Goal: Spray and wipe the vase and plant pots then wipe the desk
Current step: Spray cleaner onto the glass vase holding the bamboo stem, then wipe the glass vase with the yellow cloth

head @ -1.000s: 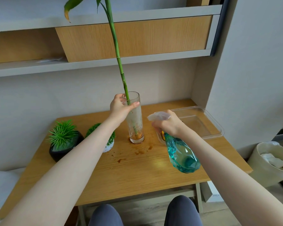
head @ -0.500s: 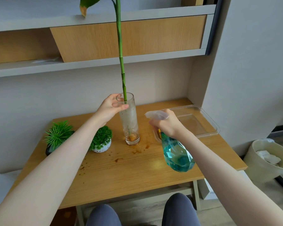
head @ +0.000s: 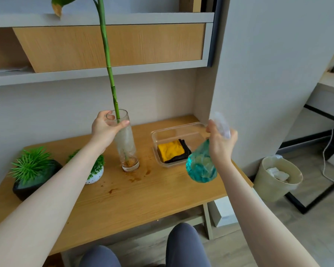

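While the left hand (head: 106,130) grips the glass vase (head: 126,143) near its rim, thumb across the front, the vase stands on the wooden desk (head: 152,195) with its bamboo stalk (head: 109,74) rising above the grip. Out to the right, the right hand (head: 220,145) clasps the teal spray bottle (head: 201,166) by its neck, held in the air and well apart from the vase. Below the vase grip, the glass looks cloudy with droplets, so spraying seems under way. Wiping looks undone: the yellow cloth (head: 171,151) lies folded in the clear tray (head: 156,137). Both plant pots, black (head: 25,187) and white (head: 96,175), look untouched, and brown stains (head: 135,179) remain on the desk.
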